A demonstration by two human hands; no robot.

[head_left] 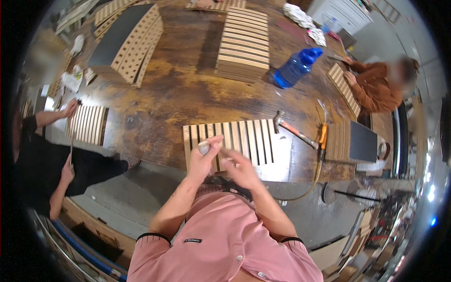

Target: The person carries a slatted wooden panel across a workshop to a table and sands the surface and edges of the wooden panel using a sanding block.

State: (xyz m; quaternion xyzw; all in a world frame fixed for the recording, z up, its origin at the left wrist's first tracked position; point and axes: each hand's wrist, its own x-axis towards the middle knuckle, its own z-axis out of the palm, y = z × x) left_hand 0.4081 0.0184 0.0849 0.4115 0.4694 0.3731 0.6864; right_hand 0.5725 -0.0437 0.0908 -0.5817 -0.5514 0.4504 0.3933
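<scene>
In front of me a slatted wood panel (249,141) lies on the brown table, its pale strips parted by dark grooves. Above its near left part is my left hand (205,157), fingers closed round a small pale grey-white thing (203,148) whose kind I cannot make out. My right hand (240,168) is close beside it, over the panel's near edge, with its fingers smeared by motion. Whether that hand holds anything is hidden. A hammer (296,130) with an orange and black handle lies just right of the panel.
Stacked slatted panels (242,44) stand at the back beside a blue water bottle (296,68). Perforated boards (127,44) are piled far left. An orange air gun (322,136) and hose lie by a board stack (350,141). Co-workers handle panels (87,123) left and right.
</scene>
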